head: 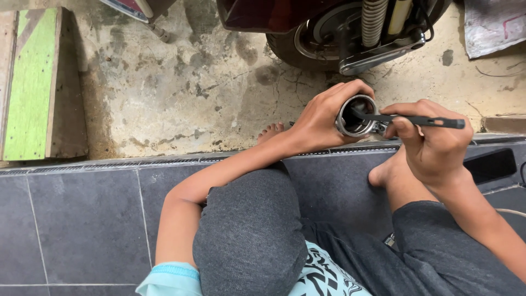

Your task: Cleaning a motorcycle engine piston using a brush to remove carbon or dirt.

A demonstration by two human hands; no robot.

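Observation:
My left hand is wrapped around a short metal cylinder with a shiny rim and a dark hollow inside, its open end facing up at me. My right hand grips a thin black tool that lies level, its tip reaching left into the cylinder's opening. Both hands hover over the edge where dark tiles meet bare concrete, above my bare feet.
A motorbike's rear wheel, spring and metal footrest stand just beyond the hands. A green-topped wooden plank lies at the far left on stained concrete. I sit on a dark grey tiled step, knees bent up.

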